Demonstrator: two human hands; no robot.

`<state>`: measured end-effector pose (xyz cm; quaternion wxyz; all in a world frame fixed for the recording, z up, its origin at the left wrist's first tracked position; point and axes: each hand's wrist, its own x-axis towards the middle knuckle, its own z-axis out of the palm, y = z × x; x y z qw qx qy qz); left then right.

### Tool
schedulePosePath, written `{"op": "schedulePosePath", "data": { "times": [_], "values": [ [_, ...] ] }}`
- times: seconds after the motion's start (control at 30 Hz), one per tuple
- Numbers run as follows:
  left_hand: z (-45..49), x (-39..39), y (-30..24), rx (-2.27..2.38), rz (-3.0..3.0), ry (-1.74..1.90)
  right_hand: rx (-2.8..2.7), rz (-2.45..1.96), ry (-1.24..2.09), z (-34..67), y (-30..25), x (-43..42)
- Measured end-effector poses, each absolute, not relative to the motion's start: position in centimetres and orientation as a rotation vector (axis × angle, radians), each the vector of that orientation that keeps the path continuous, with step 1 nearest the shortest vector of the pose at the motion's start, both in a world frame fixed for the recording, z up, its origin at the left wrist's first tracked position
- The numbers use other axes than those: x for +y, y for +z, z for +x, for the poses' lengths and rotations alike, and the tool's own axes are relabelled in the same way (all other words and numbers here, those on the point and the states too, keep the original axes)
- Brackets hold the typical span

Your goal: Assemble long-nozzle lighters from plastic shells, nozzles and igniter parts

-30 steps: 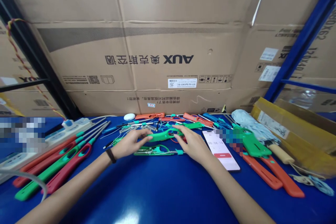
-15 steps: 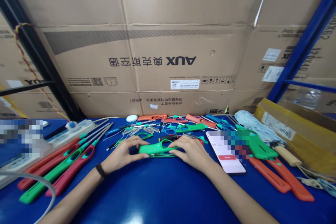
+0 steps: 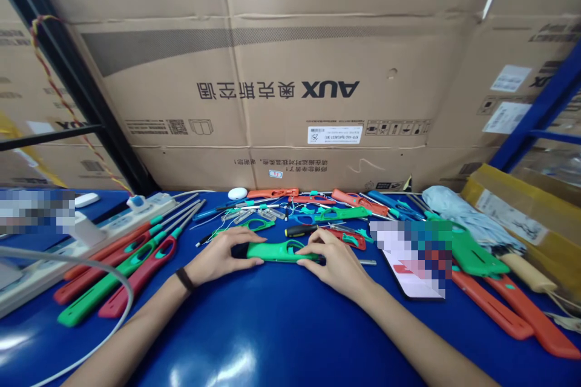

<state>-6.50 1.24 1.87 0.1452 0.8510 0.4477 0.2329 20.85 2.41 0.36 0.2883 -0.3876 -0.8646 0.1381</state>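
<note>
A green plastic lighter body (image 3: 279, 251) lies flat on the blue table (image 3: 281, 326), held at both ends. My left hand (image 3: 218, 259) pinches its left end with fingers closed; a black band sits on that wrist. My right hand (image 3: 333, 263) grips its right end, thumb and fingers pressed on the shell. A thin metal rod (image 3: 367, 262) pokes out to the right of my right hand. Just behind the hands lie loose green and red shell halves (image 3: 338, 214), a black-handled screwdriver (image 3: 302, 230) and several small wires.
Several finished long-nosed lighters (image 3: 131, 257) in red and green lie at the left beside a white power strip (image 3: 113, 224). A phone (image 3: 415, 269) lies at the right, with orange and green shells (image 3: 494, 308), a folded umbrella (image 3: 481, 227) and a yellow box (image 3: 521, 217). Cardboard boxes (image 3: 281, 84) wall the back.
Both hands brought the green lighter body down from the parts pile toward me and set it flat on the table. The view shifted slightly right and closer.
</note>
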Motion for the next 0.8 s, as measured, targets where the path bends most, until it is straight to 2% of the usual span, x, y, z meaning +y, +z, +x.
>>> {"op": "schedulePosePath", "data": {
  "times": [0.8],
  "values": [
    [-6.32,1.3,0.96,1.307,2.563,0.61,-2.301,-0.996,0.578,21.29,0.37,3.16]
  ]
}}
